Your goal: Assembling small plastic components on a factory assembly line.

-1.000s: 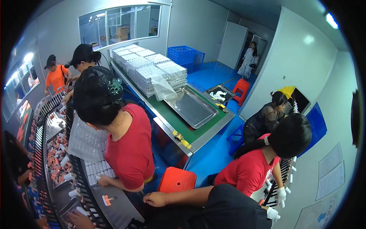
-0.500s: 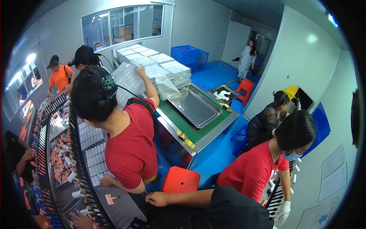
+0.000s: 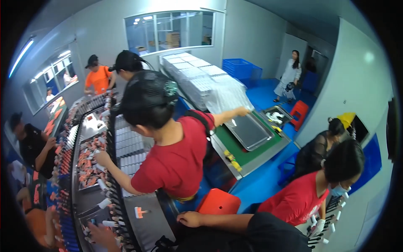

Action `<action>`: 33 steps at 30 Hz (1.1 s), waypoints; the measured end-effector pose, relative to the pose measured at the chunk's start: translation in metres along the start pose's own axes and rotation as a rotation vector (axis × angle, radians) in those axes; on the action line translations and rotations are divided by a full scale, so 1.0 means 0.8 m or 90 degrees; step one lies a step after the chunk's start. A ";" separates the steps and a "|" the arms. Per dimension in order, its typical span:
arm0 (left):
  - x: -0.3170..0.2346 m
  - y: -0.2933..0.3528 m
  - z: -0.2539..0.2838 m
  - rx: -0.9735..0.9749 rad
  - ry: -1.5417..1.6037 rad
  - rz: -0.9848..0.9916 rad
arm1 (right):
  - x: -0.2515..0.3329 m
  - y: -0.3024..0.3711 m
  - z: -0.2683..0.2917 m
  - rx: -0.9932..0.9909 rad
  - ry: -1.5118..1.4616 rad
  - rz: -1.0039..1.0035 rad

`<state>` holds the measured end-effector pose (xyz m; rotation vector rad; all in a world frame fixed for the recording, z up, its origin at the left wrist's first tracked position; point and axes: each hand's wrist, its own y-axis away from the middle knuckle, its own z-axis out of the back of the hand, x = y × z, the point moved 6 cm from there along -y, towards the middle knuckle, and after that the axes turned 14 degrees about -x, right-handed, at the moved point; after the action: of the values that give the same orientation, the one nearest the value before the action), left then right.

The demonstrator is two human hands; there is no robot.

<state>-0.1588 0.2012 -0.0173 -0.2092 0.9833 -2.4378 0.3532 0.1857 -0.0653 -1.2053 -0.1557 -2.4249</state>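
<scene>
Left hand (image 3: 103, 236) of the camera wearer: blurred, low over the near end of the curved line (image 3: 86, 202), just beside a white cylinder (image 3: 110, 224). From where I stand I cannot tell how far it is open or whether it grips anything. Right hand (image 3: 189, 219): fingers loosely curled, between the grey worktable (image 3: 154, 223) and a red stool (image 3: 218, 202); whether anything is inside it cannot be told. One orange-and-white piece (image 3: 139, 212) lies on the worktable, between the two hands.

Beyond, orange pieces (image 3: 90, 168) lie heaped within the line, and white tubes (image 3: 127, 143) are ranged in rows along its right side. A co-worker in red (image 3: 176, 161) has one hand over the heap, the other arm stretched towards a plastic sheet (image 3: 228, 98). To the right, a second co-worker in red (image 3: 289, 199) has a gloved hand at a black rack.

Farther off: a metal tray (image 3: 252, 133) on a green-topped table (image 3: 241, 157), stacked white goods (image 3: 189, 77) partly under the sheet, blue crates (image 3: 240, 69), and a person in white (image 3: 289, 76) near the doorway.
</scene>
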 end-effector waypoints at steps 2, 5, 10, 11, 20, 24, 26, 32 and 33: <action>-0.081 0.008 0.051 0.150 -0.018 0.069 | -0.022 0.005 0.007 -0.008 0.011 -0.042; -0.042 0.004 0.068 0.158 -0.017 0.134 | -0.012 0.000 0.005 -0.031 0.003 -0.045; -0.117 -0.041 0.142 0.051 0.248 0.090 | -0.033 0.006 0.013 -0.044 0.011 -0.056; -0.104 -0.013 0.105 0.065 0.148 0.037 | -0.025 0.006 0.014 -0.031 0.009 -0.059; -0.097 -0.043 0.138 0.036 0.163 0.082 | -0.035 0.005 0.022 -0.059 0.016 -0.081; -0.060 0.029 0.051 0.173 -0.035 0.086 | -0.025 -0.002 0.014 -0.038 0.009 -0.080; -0.088 -0.013 0.083 0.146 0.074 0.130 | -0.028 -0.001 0.009 -0.032 0.016 -0.079; -0.082 -0.016 0.085 -0.022 0.238 0.050 | 0.011 -0.031 -0.005 0.051 0.011 -0.042; -0.085 -0.008 0.082 0.017 0.192 0.060 | 0.017 -0.038 -0.012 0.063 0.012 -0.032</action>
<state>-0.0815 0.1990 0.0378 0.2161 1.0573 -2.4383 0.3263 0.2063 -0.0581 -1.1483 -0.3010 -2.4395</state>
